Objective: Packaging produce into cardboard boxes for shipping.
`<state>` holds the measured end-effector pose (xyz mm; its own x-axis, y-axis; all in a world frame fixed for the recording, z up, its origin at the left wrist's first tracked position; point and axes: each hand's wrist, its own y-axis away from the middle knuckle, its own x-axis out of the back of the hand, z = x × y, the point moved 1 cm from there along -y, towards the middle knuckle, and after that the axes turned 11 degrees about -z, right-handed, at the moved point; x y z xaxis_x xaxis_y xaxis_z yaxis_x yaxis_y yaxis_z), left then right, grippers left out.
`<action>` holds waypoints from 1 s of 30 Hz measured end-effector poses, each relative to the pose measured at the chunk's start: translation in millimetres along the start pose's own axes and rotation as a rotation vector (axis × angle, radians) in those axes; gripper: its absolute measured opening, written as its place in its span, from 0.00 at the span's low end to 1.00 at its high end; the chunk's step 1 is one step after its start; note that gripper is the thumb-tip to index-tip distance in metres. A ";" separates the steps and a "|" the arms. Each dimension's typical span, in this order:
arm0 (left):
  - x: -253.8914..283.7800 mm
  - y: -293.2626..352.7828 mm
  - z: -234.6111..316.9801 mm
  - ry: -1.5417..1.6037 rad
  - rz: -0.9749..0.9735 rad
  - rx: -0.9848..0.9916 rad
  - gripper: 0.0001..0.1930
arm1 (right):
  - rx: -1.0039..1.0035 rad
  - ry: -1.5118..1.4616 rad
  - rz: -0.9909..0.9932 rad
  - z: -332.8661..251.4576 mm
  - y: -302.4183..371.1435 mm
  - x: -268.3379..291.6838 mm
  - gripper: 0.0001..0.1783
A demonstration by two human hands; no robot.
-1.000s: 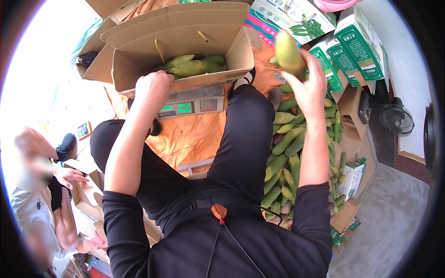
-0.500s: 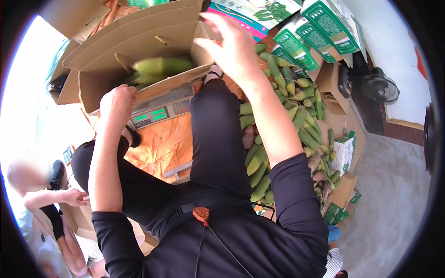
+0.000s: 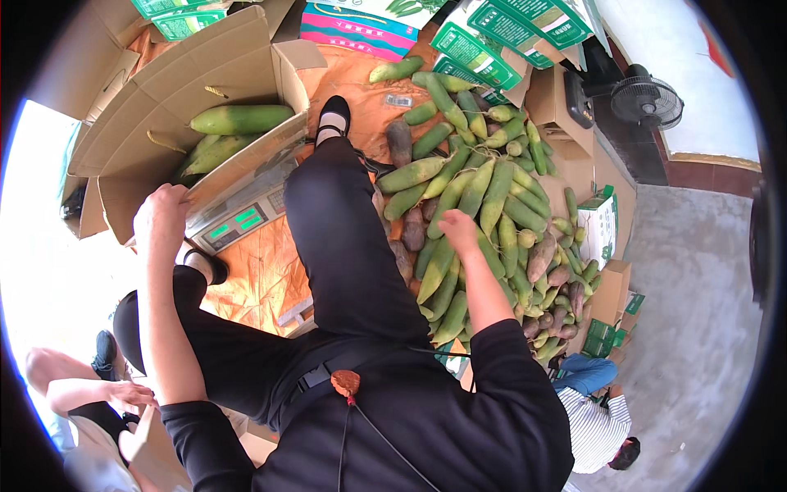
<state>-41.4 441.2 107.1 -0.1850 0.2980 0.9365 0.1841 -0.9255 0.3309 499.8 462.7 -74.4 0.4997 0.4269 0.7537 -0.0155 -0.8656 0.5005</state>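
My left hand (image 3: 161, 215) grips the near rim of an open cardboard box (image 3: 164, 90) that sits on a weighing scale (image 3: 238, 217). A few long green gourds (image 3: 239, 120) lie inside the box. My right hand (image 3: 459, 230) reaches down into a big pile of green gourds (image 3: 475, 189) on the orange sheet (image 3: 262, 271), fingers closing on one of them. My legs in black trousers stretch forward between the box and the pile.
Green and white cartons (image 3: 492, 37) are stacked behind the pile, with a black fan (image 3: 648, 102) at the far right. One person crouches at the lower left (image 3: 90, 402), another sits at the lower right (image 3: 594, 410). Small green boxes (image 3: 602, 225) lie beside the pile.
My right hand held a gourd up near the box a second ago; it has since dropped it off and swung down right onto the pile. My left hand stayed on the box rim.
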 end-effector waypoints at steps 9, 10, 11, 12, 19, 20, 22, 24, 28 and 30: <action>0.0 0.2 -2.1 0.020 -0.029 0.044 0.05 | -0.379 -0.550 0.328 77.3 -44.7 4.7 0.32; -1.0 2.1 -4.7 0.002 -0.039 0.059 0.05 | -0.420 -0.672 0.324 65.7 -47.0 -1.2 0.35; 0.8 0.6 -1.8 0.004 -0.064 0.068 0.06 | -0.430 -0.696 0.319 67.7 -51.3 -3.7 0.34; 0.3 -1.8 -1.0 0.022 -0.057 0.048 0.06 | -0.441 -0.721 0.320 80.6 -58.7 -6.0 0.34; -7.6 -4.5 -3.4 0.023 -0.031 0.023 0.07 | -0.511 -0.465 0.371 108.0 -78.0 -10.8 0.33; -7.8 -2.7 -5.3 0.021 -0.035 0.024 0.07 | -0.496 -0.463 0.349 86.5 -78.8 -14.0 0.33; -4.4 8.2 -9.7 -0.001 -0.031 0.059 0.07 | -0.553 -0.502 0.416 29.9 -63.0 -20.2 0.39; -3.0 3.5 -7.3 0.023 -0.042 0.043 0.07 | -0.546 -0.464 0.401 33.0 -63.0 -13.0 0.41; -4.0 -1.7 -6.1 0.058 -0.019 0.013 0.06 | -0.435 -0.812 0.304 48.8 -62.4 -9.5 0.36; -4.2 0.5 -9.0 0.033 -0.044 0.020 0.06 | -0.438 -1.090 0.171 25.2 -60.0 -4.8 0.34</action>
<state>-49.2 437.3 102.3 -0.2249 0.3299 0.9168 0.1942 -0.9069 0.3740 520.2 506.0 -118.8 0.9330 -0.3168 0.1708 -0.3426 -0.6359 0.6915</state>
